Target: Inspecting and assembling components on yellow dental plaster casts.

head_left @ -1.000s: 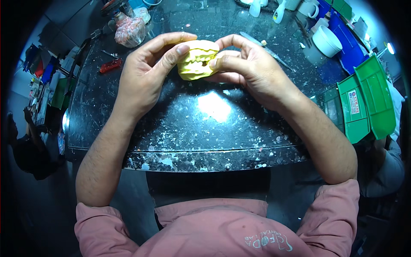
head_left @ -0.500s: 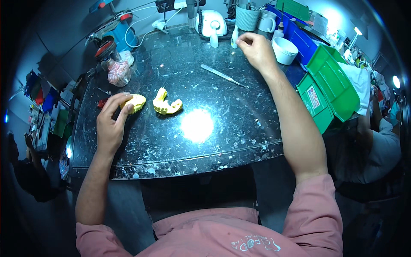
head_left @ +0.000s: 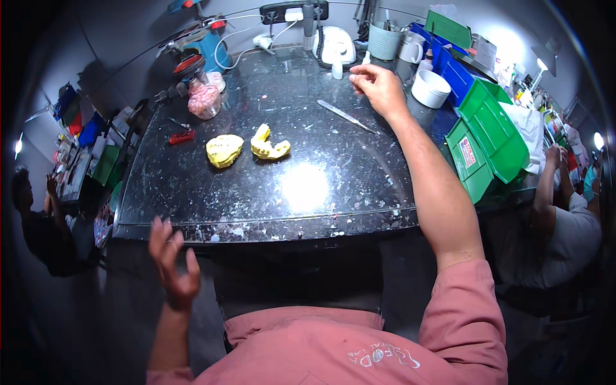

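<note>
My left hand (head_left: pixel 172 266) hangs in front of the table's near edge, fingers apart and empty, slightly blurred. A yellow horseshoe-shaped dental model (head_left: pixel 273 149) and a yellow dental model piece (head_left: pixel 224 149) lie apart on the dark speckled table (head_left: pixel 256 192). My right hand (head_left: pixel 378 90) is raised over the back right of the table, fingers curled together near a small white bottle (head_left: pixel 366 59); whether anything is in them is hidden. Below it lies a metal spatula (head_left: pixel 343 115).
A bag of pink material (head_left: pixel 204 102) and red tool (head_left: pixel 181 137) lie back left. A white device (head_left: pixel 333 45), cables, white bowl (head_left: pixel 430 90), blue bins (head_left: pixel 462 77) and green bins (head_left: pixel 497 131) line the back and right. Co-workers (head_left: pixel 42 224) (head_left: pixel 564 244) sit either side.
The yellow model was in both hands, then lay as two pieces on the table. My left hand let go and dropped toward me; my right hand moved to the back right.
</note>
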Motion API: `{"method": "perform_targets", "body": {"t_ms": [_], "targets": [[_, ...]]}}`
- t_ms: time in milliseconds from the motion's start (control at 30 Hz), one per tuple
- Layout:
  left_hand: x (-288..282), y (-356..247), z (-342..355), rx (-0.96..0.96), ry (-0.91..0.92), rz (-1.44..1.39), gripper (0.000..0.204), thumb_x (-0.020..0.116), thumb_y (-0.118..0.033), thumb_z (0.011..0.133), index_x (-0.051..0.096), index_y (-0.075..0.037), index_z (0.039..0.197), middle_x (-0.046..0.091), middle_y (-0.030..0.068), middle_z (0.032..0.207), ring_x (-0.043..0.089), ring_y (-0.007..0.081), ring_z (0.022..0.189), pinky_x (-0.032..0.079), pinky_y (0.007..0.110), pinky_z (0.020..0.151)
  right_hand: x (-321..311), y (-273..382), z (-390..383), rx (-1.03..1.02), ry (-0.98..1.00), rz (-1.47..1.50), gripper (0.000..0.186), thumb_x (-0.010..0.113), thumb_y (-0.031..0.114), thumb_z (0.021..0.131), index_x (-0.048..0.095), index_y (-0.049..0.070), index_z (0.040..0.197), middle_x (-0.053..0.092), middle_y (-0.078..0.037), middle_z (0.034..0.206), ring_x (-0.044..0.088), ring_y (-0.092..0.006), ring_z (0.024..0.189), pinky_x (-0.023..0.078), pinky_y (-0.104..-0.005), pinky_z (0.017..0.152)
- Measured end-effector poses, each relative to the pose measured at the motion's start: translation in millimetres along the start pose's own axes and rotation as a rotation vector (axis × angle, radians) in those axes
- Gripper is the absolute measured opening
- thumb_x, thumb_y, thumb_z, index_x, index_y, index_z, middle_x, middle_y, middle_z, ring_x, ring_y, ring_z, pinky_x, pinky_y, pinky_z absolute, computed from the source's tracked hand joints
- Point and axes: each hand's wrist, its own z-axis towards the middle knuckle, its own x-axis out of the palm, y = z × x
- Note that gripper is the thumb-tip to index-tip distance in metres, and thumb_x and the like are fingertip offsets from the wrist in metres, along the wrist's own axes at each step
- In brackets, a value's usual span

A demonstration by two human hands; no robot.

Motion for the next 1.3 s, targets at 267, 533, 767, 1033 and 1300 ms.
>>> {"method": "perform_targets", "body": {"t_ms": [267,533,767,1033,1300], "targets": [[3.8,-74.6,-162.7,-2.071,0.449,-1.006,0.091,0.053,-0.061,0.094,0.022,0.000,0.155,0.022,0.0219,0.160,0.021,0.0366,0.148,0.019,0.048,0.120,30.3,37.0,-10.7,-0.098,0.225,-0.067,0.017,0.072,0.018,0.092,0.069,0.002,0.097,0.067,0.000,0.082,0.061,-0.0066,0.073,0.052,-0.0238,0.069],[-11.2,-84.0,74.8,-0.655,0.175,-1.108,0.028,0.063,0.004,0.091,0.065,0.003,0.119,0.070,0.0121,0.107,0.066,0.0182,0.102,0.050,0.030,0.093,31.1,71.6,-32.9,-0.092,0.349,0.236,0.016,0.073,0.013,0.090,0.073,0.001,0.100,0.071,-0.003,0.089,0.065,-0.0088,0.079,0.055,-0.0243,0.075],[82.2,-54.9,201.8,-0.385,0.141,-0.829,0.026,0.069,0.001,0.089,0.069,0.002,0.116,0.071,0.0120,0.108,0.069,0.0137,0.097,0.054,0.026,0.086,65.0,110.6,-66.7,0.069,0.516,0.816,0.020,0.073,0.019,0.091,0.071,0.001,0.100,0.072,-0.006,0.092,0.066,-0.0117,0.082,0.053,-0.0268,0.075],[113.0,-24.4,211.3,-0.321,0.088,-0.874,0.022,0.069,0.004,0.088,0.073,0.002,0.110,0.073,0.0123,0.107,0.069,0.0143,0.096,0.055,0.025,0.087,66.1,117.3,-74.6,0.086,0.310,0.536,0.025,0.070,0.021,0.093,0.074,0.001,0.107,0.069,-0.002,0.089,0.058,-0.0059,0.074,0.049,-0.0222,0.066],[100.7,6.3,200.2,-0.517,0.266,-1.336,0.069,0.064,0.008,0.089,0.032,0.002,0.149,0.072,0.0159,0.106,0.068,0.0156,0.098,0.053,0.027,0.090,72.5,145.3,-61.0,-0.562,0.374,-0.015,0.022,0.078,0.010,0.081,0.075,0.008,0.103,0.066,-0.009,0.088,0.068,-0.0230,0.076,0.056,-0.0292,0.071]]}}
